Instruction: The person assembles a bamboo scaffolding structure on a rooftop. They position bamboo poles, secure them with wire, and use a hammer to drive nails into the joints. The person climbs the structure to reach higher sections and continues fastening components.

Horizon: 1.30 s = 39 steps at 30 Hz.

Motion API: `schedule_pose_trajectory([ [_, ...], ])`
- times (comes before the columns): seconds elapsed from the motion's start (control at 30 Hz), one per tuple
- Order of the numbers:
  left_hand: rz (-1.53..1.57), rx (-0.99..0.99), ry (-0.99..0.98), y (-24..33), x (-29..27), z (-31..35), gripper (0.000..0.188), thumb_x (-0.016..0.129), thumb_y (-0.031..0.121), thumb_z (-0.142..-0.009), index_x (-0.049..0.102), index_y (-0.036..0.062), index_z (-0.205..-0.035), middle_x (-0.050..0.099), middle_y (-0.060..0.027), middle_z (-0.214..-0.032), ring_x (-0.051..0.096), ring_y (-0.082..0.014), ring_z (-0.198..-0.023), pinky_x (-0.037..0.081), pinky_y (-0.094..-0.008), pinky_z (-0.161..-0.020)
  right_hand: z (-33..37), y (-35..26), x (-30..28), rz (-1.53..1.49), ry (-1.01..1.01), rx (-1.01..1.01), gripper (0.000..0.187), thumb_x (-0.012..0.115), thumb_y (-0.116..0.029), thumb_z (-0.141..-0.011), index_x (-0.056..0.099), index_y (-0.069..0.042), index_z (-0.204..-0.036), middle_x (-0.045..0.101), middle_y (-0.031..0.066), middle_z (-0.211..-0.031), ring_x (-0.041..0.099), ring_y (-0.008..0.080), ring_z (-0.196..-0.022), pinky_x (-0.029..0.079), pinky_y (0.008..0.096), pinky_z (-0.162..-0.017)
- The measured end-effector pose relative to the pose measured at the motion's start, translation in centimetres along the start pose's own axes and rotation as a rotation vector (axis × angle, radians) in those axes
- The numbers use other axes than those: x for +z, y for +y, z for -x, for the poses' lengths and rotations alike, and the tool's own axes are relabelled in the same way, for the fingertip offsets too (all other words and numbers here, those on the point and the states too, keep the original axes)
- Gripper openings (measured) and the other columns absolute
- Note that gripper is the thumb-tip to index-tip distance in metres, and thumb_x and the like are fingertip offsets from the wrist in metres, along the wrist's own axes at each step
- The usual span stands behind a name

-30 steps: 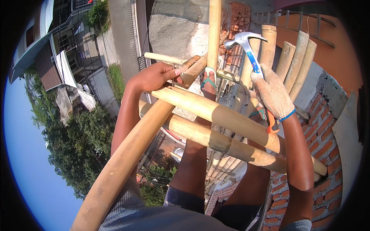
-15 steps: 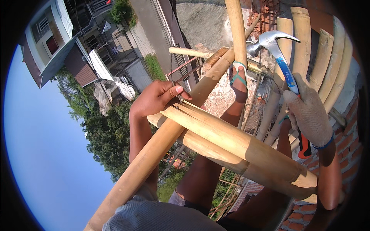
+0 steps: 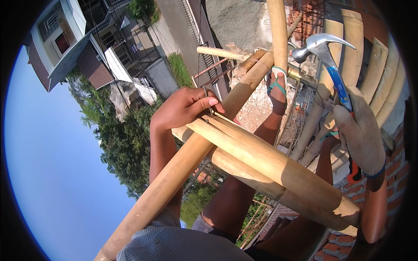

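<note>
My bare left hand (image 3: 180, 108) is closed in a pinch around a thin nail (image 3: 206, 92), held upright over the end of a bamboo pole (image 3: 270, 163). A dark nail head or hole shows in the bamboo beside my fingertips. This pole lies across a long bamboo pole (image 3: 161, 178) that runs from lower left to upper right. Another bamboo length (image 3: 244, 169) sits just beneath it. My right hand (image 3: 363, 135), in a knitted work glove, grips a claw hammer (image 3: 338, 85) by its handle. The hammer is raised, its metal head apart from the nail.
My sandalled foot (image 3: 277, 85) rests on bamboo high above rubble (image 3: 257, 108). Several upright bamboo poles (image 3: 352, 48) stand at the right by a brick wall (image 3: 394, 174). Houses, a road and trees (image 3: 126, 156) lie far below at the left.
The whole view has shifted slightly, so things appear a little farther right. Both hands keep their grips; the hammer remains raised.
</note>
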<state>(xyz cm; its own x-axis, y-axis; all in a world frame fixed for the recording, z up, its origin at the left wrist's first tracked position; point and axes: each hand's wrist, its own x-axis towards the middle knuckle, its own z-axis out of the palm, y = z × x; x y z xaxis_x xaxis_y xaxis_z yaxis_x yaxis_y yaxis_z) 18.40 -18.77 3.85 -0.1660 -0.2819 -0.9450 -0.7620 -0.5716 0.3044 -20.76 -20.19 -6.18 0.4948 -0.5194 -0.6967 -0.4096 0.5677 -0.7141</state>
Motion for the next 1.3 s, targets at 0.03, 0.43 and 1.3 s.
schedule_pose_trajectory([
  [0.03,0.009,-0.036,0.011,0.1,0.1,0.0,0.036,0.058,0.029,-0.11,0.076,-0.0004,-0.102,0.079,-0.0068,-0.096,0.071,-0.0135,-0.088,0.055,-0.0305,-0.079,0.0,0.1,0.1,0.013,0.003,-0.027,0.03,0.057,-0.023,-0.099,0.059,0.002,-0.114,0.054,0.0153,-0.082,0.056,0.022,-0.068,0.05,0.0377,-0.067],
  [0.43,0.192,-0.029,0.097,-1.3,0.2,-0.5,0.045,0.052,0.035,-0.112,0.07,-0.0014,-0.091,0.077,-0.0116,-0.092,0.073,-0.0204,-0.091,0.056,-0.0347,-0.086,0.5,-0.9,1.0,0.046,-0.029,0.064,0.027,0.058,-0.022,-0.098,0.054,0.003,-0.105,0.053,0.02,-0.08,0.057,0.032,-0.07,0.048,0.0426,-0.071],
  [1.3,0.273,-0.078,0.11,-0.4,0.3,-0.3,0.038,0.059,0.033,-0.11,0.069,0.0044,-0.088,0.047,0.007,-0.064,0.037,-0.0035,-0.056,0.029,-0.0234,-0.051,0.6,0.1,0.8,0.183,-0.076,0.009,0.032,0.056,-0.027,-0.099,0.059,0.003,-0.109,0.051,0.0125,-0.077,0.052,0.0215,-0.071,0.047,0.0385,-0.069],
])
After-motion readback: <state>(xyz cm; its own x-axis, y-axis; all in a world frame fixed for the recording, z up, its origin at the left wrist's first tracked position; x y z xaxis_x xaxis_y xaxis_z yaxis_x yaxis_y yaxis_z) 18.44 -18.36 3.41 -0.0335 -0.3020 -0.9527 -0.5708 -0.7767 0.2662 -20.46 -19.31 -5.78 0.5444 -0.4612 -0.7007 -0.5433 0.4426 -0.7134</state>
